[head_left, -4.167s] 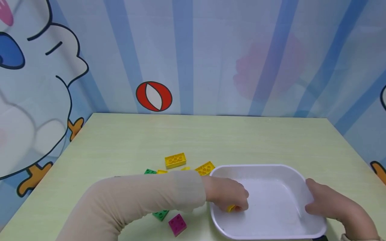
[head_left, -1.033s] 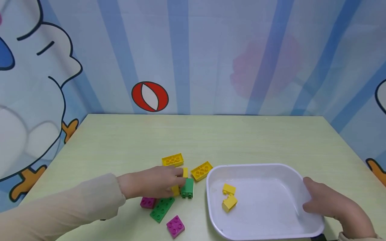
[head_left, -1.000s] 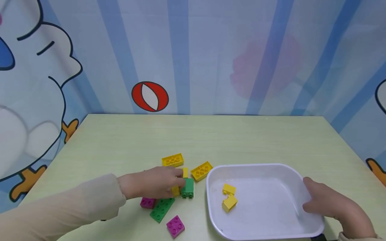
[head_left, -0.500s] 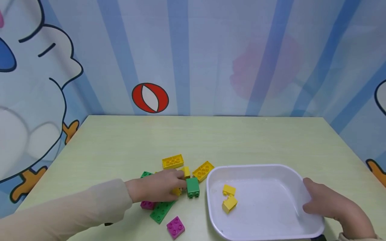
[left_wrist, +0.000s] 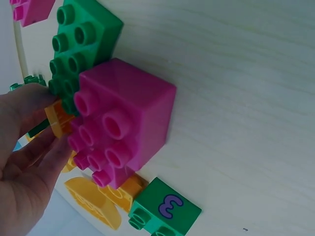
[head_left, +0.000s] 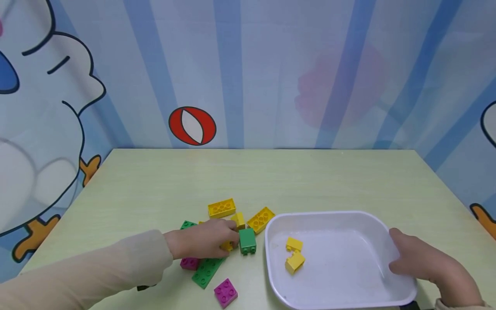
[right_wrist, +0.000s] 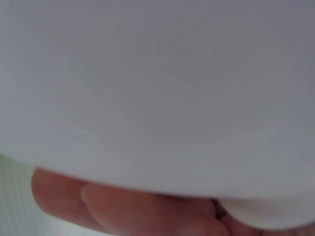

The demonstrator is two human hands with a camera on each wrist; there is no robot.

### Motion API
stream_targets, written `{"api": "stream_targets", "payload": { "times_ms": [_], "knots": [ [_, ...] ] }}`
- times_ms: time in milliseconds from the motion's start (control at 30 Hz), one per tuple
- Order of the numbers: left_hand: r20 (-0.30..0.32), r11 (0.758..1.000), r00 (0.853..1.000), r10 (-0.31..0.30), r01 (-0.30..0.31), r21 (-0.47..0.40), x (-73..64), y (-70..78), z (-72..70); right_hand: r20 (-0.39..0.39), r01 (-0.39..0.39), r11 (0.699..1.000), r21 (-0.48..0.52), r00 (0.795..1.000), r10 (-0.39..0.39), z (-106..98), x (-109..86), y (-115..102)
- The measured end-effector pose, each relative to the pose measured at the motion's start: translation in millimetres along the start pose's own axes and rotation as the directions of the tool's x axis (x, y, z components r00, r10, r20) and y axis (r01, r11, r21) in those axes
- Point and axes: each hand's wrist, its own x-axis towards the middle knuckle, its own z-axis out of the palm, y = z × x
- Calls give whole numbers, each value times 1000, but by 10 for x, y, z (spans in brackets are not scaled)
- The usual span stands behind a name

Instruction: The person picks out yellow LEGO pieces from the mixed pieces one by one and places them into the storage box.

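Observation:
My left hand [head_left: 207, 238] is among the toy bricks left of the tray, pinching a yellow brick [left_wrist: 59, 120] between thumb and fingers in the left wrist view. Magenta bricks [left_wrist: 125, 113] and a long green brick [left_wrist: 91, 37] lie right beside it. A green brick [head_left: 247, 240], marked with a 3 in the left wrist view, stands just past the fingertips. My right hand [head_left: 430, 262] grips the right rim of a white tray [head_left: 348, 258]; its fingers [right_wrist: 128, 209] curl under the rim in the right wrist view. Inside the tray lie two small yellow bricks [head_left: 295, 261].
Two long yellow bricks, one at the back [head_left: 222, 208] and another yellow brick [head_left: 261, 219] by the tray's left edge, lie hollow side up. Nearest the front is a magenta brick [head_left: 226, 292]. A patterned cloth wall [head_left: 263, 77] stands behind the pale table [head_left: 329, 181].
Since 4.2 seconds ago my left hand has left the tray, with yellow bricks now lying there, and gone back to the pile. Lately the green brick shifted slightly right. The right hand stays put.

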Motion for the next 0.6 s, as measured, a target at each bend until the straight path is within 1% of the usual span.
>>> {"api": "stream_targets", "payload": {
  "times_ms": [167,267,367,500,600],
  "knots": [
    [1,1000,1000,-16,16,-17,4,9,-18,-5,1,1000,1,1000,-1,0,-8,-12],
    [-11,1000,1000,-18,18,-20,5,19,-40,-10,1,1000,-9,1000,-1,0,-9,-15],
    [-11,1000,1000,-15,14,-17,-3,32,-74,-14,10,1000,-11,1000,-10,-4,-7,-8],
    [22,1000,1000,-13,13,-2,-7,78,-156,-26,28,1000,-10,999,-29,0,-4,18],
    [46,1000,999,-17,16,18,-11,123,-219,-18,17,1000,-8,1000,-17,15,2,25]
  ]
}}
